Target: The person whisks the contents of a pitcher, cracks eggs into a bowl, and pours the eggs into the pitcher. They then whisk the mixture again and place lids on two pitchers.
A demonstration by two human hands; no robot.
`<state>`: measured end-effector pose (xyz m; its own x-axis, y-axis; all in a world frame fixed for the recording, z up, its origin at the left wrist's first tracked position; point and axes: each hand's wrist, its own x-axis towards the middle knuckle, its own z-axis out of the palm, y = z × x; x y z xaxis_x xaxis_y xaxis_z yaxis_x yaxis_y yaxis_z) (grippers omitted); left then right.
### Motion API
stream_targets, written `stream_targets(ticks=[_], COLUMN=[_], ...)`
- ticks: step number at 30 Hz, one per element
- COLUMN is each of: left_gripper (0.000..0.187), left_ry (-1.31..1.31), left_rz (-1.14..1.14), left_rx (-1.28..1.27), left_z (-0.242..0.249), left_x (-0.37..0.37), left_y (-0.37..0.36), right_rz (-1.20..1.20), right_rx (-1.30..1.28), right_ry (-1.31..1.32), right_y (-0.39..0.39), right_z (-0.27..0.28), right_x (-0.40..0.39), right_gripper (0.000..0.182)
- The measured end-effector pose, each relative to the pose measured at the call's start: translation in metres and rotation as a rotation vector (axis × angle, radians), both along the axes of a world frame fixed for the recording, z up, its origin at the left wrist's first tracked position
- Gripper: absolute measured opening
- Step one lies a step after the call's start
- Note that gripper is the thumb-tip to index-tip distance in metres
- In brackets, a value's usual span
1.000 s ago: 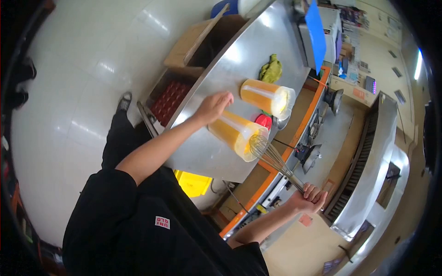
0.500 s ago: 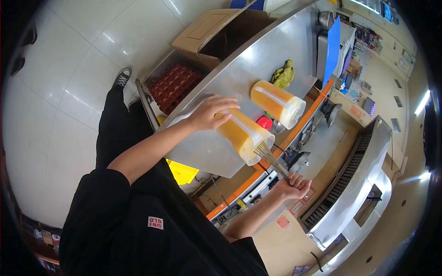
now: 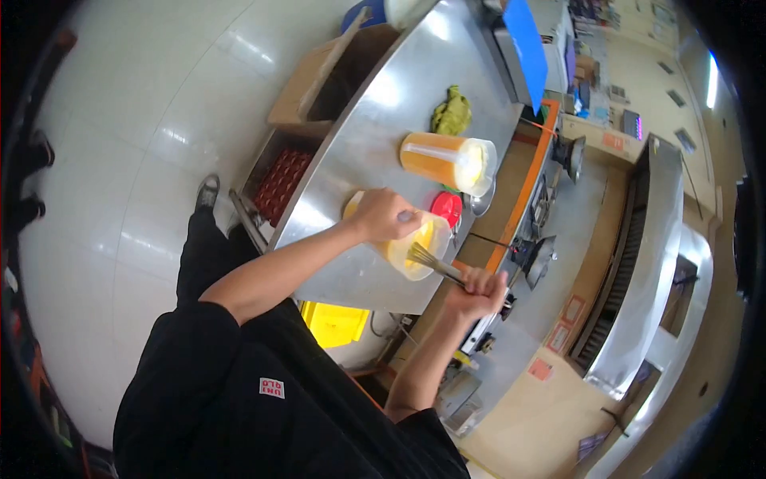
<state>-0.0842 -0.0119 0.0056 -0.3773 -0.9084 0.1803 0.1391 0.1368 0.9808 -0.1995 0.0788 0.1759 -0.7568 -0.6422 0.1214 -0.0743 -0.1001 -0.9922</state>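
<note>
My left hand is closed at the side of a clear plastic pitcher with yellow liquid in it; its fingertips are partly hidden, and it seems to grip the pitcher near the rim. My right hand is wrapped round the handle of a wire whisk, whose wires reach into the pitcher's mouth. Beside it stands a second clear pitcher of yellow liquid, with pale foam on top. A red round lid or dish lies between the two pitchers.
The pitchers stand on a steel table. A green-yellow cloth lies farther along it. Under the table edge are a cardboard box, dark red egg trays and a yellow bin. A stove with woks runs opposite.
My left hand has gone from lying spread on the pitcher's side to closing near its rim. The whisk wires sit differently in the pitcher's mouth. The whole view has shifted.
</note>
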Motion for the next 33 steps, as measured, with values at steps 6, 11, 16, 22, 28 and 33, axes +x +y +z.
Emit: stream_targets(ticks=[6, 11, 16, 22, 28, 33], left_gripper=[0.038, 0.037, 0.036, 0.035, 0.035, 0.035], left_ry=[-0.022, -0.107, -0.127, -0.104, -0.066, -0.022], left_rz=[0.026, 0.036, 0.052, 0.057, 0.034, -0.048], left_rx=[-0.051, 0.043, 0.070, 0.099, 0.118, 0.199], left_z=[0.038, 0.063, 0.060, 0.061, 0.070, 0.061], left_x=[0.023, 0.034, 0.045, 0.047, 0.040, 0.029], left_y=[-0.007, -0.004, 0.007, 0.010, 0.010, 0.018], right_rz=[0.202, 0.254, 0.157, -0.109, 0.032, -0.045], right_rx=[-0.155, -0.113, -0.169, -0.148, -0.117, 0.097], right_ry=[0.021, -0.035, -0.226, -0.196, -0.303, -0.093], right_y=[0.011, 0.014, 0.032, 0.021, 0.066, 0.046], right_z=[0.121, 0.009, 0.085, 0.030, 0.074, 0.041], right_x=[-0.004, 0.017, -0.010, -0.022, -0.038, 0.024], right_gripper=[0.040, 0.043, 0.046, 0.045, 0.041, 0.045])
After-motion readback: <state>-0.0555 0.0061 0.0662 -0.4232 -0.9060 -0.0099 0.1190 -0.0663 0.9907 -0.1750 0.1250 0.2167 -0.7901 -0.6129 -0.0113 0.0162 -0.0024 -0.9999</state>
